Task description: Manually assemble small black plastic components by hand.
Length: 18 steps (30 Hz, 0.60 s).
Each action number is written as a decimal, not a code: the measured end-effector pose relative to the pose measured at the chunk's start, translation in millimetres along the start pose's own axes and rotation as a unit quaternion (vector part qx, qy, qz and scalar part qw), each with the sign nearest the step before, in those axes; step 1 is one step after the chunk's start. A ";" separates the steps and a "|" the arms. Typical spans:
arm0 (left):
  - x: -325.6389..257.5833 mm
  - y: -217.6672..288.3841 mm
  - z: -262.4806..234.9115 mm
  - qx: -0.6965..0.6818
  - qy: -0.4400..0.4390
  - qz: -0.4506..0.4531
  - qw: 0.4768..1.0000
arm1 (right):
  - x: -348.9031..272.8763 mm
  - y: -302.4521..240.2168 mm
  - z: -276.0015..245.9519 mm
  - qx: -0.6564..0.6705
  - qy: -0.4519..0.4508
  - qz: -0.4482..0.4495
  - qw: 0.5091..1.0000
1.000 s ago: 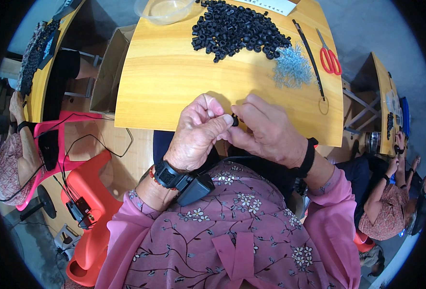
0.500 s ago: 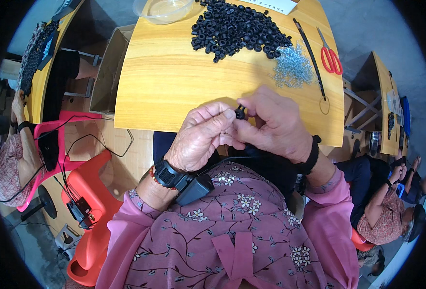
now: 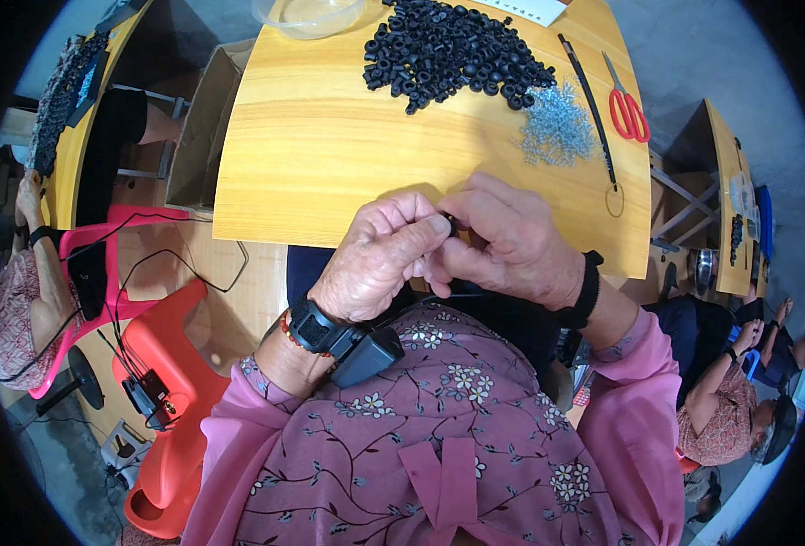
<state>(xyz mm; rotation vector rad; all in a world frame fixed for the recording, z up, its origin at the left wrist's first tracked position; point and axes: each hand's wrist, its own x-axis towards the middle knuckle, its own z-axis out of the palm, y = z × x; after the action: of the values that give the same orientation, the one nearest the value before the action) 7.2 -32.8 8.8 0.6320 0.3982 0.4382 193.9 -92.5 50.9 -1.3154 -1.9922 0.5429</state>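
Note:
Just over the near edge of the table (image 3: 329, 173), my two hands meet with their fingertips together. A small black part (image 3: 450, 221), mostly covered by fingers, is pinched between them. My left hand (image 3: 375, 255) grips it with thumb and forefinger. Against its other side, my right hand (image 3: 521, 246) has its thumb and bent fingers closed; whether they hold a second small piece is hidden. Beyond my hands lies a heap of small black ring- and cap-like parts (image 3: 452, 55). Beside it is a pile of tiny silvery pieces (image 3: 557, 127), perhaps screws.
Red-handled scissors (image 3: 628, 114) and a thin black rod (image 3: 588, 107) ending in a loop lie at the right. A clear plastic bowl (image 3: 304, 20) stands at the far left edge. A cardboard box (image 3: 204, 132) and a red stool (image 3: 170, 364) are left. People sit at side tables.
The black part, plainer to see between my fingertips before, is now mostly covered. My right fingers have closed in nearer to my left thumb.

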 end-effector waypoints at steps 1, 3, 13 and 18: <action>0.2 0.7 -1.0 -0.012 -0.006 -0.008 1.000 | 1.0 0.1 -0.1 -0.002 -0.002 -0.010 1.000; 0.0 0.2 -1.3 -0.019 -0.011 -0.018 1.000 | 0.1 -0.2 0.1 -0.011 -0.004 -0.020 1.000; 0.5 -1.1 -3.4 -0.037 -0.012 -0.024 0.999 | -4.6 -3.5 7.2 -0.029 0.043 -0.010 0.999; 0.9 2.2 -0.5 -0.122 -0.025 -0.019 0.992 | -1.2 -6.9 -1.3 0.017 0.054 0.043 0.997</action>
<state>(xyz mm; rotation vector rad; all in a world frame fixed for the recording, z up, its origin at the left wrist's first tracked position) 7.1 -30.5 9.6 0.3968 0.3020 0.4260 190.7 -96.3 56.0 -1.3852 -1.8384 0.5308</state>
